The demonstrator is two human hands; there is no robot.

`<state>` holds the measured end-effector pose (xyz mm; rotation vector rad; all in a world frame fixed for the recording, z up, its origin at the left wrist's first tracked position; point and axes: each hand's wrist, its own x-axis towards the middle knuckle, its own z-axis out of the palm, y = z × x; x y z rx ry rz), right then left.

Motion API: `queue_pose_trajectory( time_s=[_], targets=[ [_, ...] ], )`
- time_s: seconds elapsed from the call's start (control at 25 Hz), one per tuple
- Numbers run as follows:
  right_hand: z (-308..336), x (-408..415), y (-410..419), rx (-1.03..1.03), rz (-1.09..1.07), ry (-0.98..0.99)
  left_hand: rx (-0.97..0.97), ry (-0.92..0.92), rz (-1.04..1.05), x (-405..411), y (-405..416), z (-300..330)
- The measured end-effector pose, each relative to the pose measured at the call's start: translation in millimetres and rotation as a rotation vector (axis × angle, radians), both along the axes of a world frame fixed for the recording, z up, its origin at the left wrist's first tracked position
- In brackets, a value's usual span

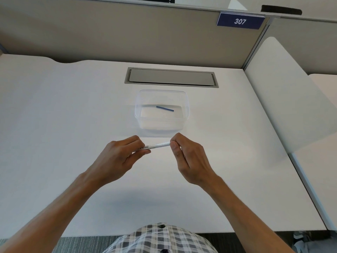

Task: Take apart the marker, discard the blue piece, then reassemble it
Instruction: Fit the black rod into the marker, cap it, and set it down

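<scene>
A white marker [158, 145] with black print is held level above the desk, just in front of the clear plastic container [162, 130]. My left hand [116, 157] grips its left part between thumb and fingers. At the marker's right end my right hand [187, 157] pinches the tip with thumb and forefinger; what is under those fingers is hidden. A thin blue piece [165, 108] lies on the bottom of the container, apart from both hands.
The white desk [63, 115] has a grey cable hatch [171, 77] behind the container. A beige partition [109, 33] with a blue "307" sign [240, 21] closes the back. A white divider panel [284, 99] stands on the right.
</scene>
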<state>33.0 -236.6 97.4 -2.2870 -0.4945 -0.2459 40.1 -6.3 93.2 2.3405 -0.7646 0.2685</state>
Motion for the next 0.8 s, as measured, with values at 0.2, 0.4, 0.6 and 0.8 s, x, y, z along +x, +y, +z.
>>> queue_pose_trajectory(
  time_s=[0.2, 0.4, 0.6, 0.8],
  targets=[
    [0.8, -3.2, 4.0, 0.208, 0.041, 0.210, 0.138, -0.157, -0.004, 1.1, 0.8, 5.6],
    [-0.1, -8.5, 9.2, 0.491, -0.038, 0.425, 0.248, -0.269, 0.059, -2.0, -2.0, 2.8],
    [-4.8, -11.9, 21.6, 0.679, -0.187, 0.382, 0.086, -0.161, 0.126, -6.4, -16.1, -3.8],
    [-6.0, -5.4, 24.2, 0.835, -0.311, 0.365, -0.006, 0.012, 0.157, -13.3, -26.8, -10.8]
  ],
)
